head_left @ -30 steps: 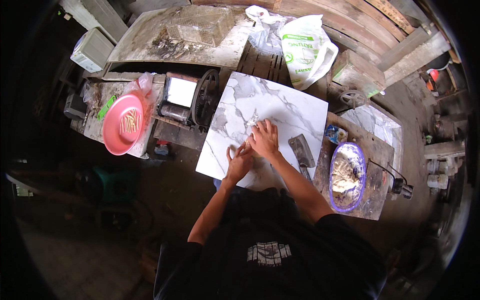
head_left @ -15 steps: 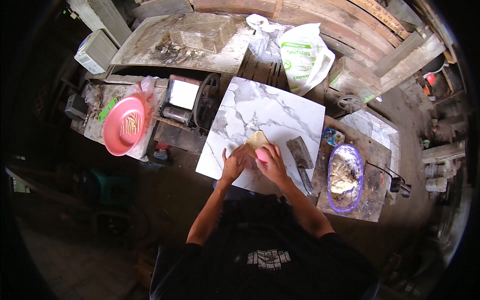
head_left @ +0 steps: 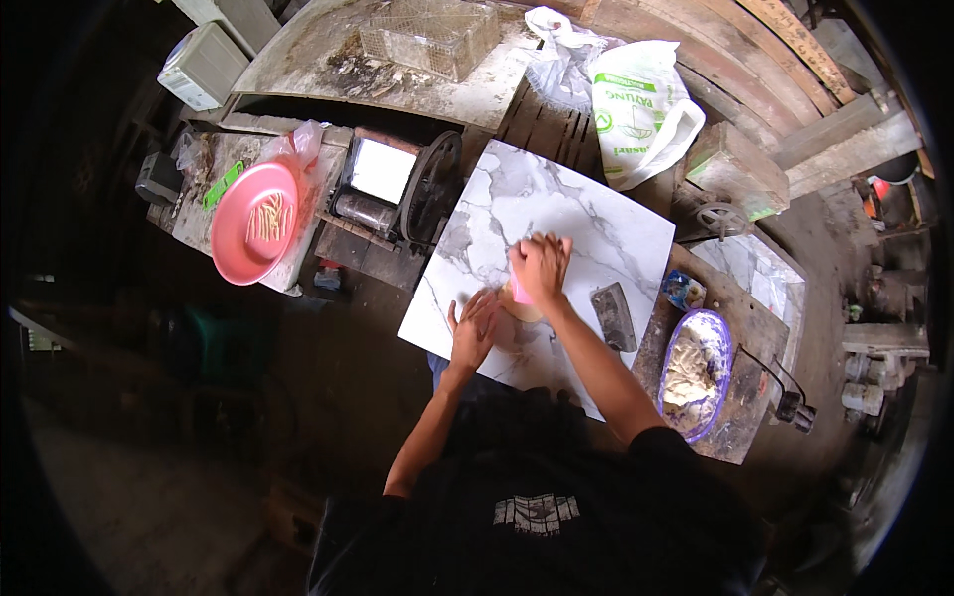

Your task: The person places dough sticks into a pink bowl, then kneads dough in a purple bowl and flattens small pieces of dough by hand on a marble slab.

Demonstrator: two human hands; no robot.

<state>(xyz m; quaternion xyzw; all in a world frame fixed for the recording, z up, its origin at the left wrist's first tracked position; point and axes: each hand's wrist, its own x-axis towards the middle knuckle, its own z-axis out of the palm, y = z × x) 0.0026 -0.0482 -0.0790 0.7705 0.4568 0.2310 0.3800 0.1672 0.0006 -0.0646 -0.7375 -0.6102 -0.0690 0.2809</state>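
On the grey-veined white slab lies a pale, flattened piece of dough, partly covered by my hands. My right hand is closed over its far side, the fingers wrapped round a small pink object whose kind I cannot make out. Beside the dough's left edge rests my left hand, its fingers spread and lying flat. To the right of my right forearm is a broad-bladed cleaver; its handle is hidden by the arm.
At left stand a pink basin with dough strips and a hand-wheeled roller machine. At right is a purple-rimmed tub holding floury dough. A white and green sack and a wire basket sit beyond.
My right hand has moved forward over the slab with the pink object, which now covers the dough's far part. My left hand stays low at the left. The view has shifted slightly.
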